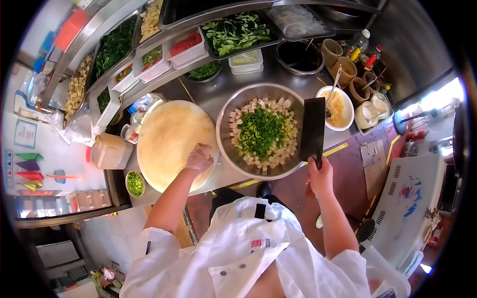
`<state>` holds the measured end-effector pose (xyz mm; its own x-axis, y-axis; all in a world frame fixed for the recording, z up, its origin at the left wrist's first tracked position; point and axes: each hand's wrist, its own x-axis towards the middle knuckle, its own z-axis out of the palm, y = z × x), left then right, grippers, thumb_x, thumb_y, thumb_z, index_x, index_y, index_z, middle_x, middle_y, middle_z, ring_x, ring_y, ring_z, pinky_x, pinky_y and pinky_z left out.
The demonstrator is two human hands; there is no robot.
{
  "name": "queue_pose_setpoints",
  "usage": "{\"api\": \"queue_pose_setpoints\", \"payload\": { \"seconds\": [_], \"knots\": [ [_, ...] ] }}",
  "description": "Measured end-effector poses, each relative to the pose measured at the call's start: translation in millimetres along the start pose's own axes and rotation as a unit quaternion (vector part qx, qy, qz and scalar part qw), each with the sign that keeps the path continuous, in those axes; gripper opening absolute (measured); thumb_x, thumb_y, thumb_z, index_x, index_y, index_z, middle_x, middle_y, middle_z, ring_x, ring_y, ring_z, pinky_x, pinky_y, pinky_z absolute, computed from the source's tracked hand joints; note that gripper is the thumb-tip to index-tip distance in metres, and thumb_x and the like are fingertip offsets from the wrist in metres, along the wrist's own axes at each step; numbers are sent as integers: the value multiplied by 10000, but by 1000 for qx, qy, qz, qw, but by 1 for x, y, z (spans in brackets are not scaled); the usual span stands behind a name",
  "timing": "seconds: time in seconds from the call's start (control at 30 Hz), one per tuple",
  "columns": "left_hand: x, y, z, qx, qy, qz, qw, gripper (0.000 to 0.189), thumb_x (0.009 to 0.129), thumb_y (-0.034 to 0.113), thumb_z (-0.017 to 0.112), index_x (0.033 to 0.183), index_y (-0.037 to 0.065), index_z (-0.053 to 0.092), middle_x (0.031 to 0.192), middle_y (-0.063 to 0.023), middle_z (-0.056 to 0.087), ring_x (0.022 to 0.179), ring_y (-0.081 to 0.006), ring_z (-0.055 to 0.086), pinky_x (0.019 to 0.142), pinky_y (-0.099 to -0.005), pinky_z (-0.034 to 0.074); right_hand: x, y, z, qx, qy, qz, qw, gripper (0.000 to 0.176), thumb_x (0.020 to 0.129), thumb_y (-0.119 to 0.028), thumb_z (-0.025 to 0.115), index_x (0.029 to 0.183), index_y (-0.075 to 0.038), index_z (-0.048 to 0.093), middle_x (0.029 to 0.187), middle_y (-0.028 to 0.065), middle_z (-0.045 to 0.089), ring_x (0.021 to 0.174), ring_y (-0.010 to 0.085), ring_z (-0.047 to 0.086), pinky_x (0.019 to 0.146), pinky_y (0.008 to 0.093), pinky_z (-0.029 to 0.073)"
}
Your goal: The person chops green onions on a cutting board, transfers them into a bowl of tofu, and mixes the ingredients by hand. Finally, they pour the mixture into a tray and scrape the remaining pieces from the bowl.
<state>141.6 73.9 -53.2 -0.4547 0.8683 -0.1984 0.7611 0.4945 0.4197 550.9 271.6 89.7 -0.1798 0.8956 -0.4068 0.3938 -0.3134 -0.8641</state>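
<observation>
My left hand (199,158), in a clear plastic glove, rests at the right part of the round cutting board (166,134); its fingers are curled, and whatever may be in them is hidden. My right hand (319,175) grips the handle of a cleaver (313,124), whose broad dark blade stands up over the right rim of a steel mixing bowl (226,149). Inside that bowl, chopped green onions (263,130) lie heaped on pale tofu cubes (285,107).
A white bowl (347,94) of minced garlic with a spoon stands right of the mixing bowl. A small bowl of chopped greens (134,184) and a plastic container (112,151) sit left of the board. Behind are a bowl of dark sauce (299,54) and vegetable trays (237,32).
</observation>
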Motion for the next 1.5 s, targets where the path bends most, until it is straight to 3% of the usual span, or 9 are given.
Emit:
{"api": "queue_pose_setpoints", "payload": {
  "seconds": [0.3,0.4,0.53,0.7,0.87,1.0,1.23,1.37,1.5],
  "knots": [
    [21,48,-28,68,-28,-99,992,254,930,193,694,1172,118,695,1182,-194,672,1104,-372,695,961,-467,566,15,8,-16,-25,34,-23,999,313,1010,-216,701,843,-12,532,623,56,543,477,159,558,470,342,446],
    [21,87,-47,-317,-6,-20,948,375,966,131,694,1340,118,670,1260,-166,709,1187,-295,698,1028,-397,555,14,10,-20,-58,72,-43,995,323,1005,-226,709,845,-9,532,624,75,541,491,181,563,490,367,451],
    [8,54,-56,-380,55,-64,921,440,991,32,664,1426,32,601,1278,-124,721,1168,-230,700,1017,-348,568,4,-10,-8,-160,59,-124,977,289,996,-216,707,880,2,558,633,120,560,540,237,587,539,416,465],
    [-88,-70,-65,-588,279,-336,681,255,974,29,694,1228,35,674,991,-108,744,827,-178,713,736,-303,607,-24,-36,65,-258,-47,-295,919,238,951,-209,719,1038,-20,603,707,177,650,622,411,652,581,477,514],
    [-242,-248,-24,-641,418,-484,424,97,979,140,693,999,51,658,826,-65,688,720,-185,668,612,-281,542,-41,-23,208,-290,-224,-397,841,530,969,-300,686,1382,17,588,1142,254,704,993,439,701,869,519,574],
    [-266,-307,-37,-678,387,-505,369,165,1010,204,647,1037,42,637,857,-102,687,705,-205,645,600,-308,529,-61,-23,325,-381,-318,-351,793,606,986,-319,658,1496,-28,505,1195,197,678,1088,393,685,927,499,564],
    [-244,-370,-29,-681,369,-479,413,243,1056,225,535,1096,-3,612,847,-142,690,625,-170,572,559,-311,493,-30,22,430,-445,-272,-426,739,562,981,-305,681,1464,-65,523,1119,158,672,1034,356,682,885,476,568],
    [-261,-369,-55,-545,284,-516,597,298,1065,274,483,1124,8,602,778,-99,681,588,-145,566,527,-276,453,-14,24,439,-438,-197,-497,723,510,918,-239,731,1385,-86,595,1145,120,648,1094,340,642,927,477,537],
    [-217,-314,-152,-564,219,-434,667,227,1034,213,543,1161,28,573,788,-97,676,551,-148,556,477,-296,404,-29,17,433,-427,-130,-486,751,459,864,-163,752,1308,-95,655,1185,110,619,1161,352,594,969,499,504]
  ]
}}
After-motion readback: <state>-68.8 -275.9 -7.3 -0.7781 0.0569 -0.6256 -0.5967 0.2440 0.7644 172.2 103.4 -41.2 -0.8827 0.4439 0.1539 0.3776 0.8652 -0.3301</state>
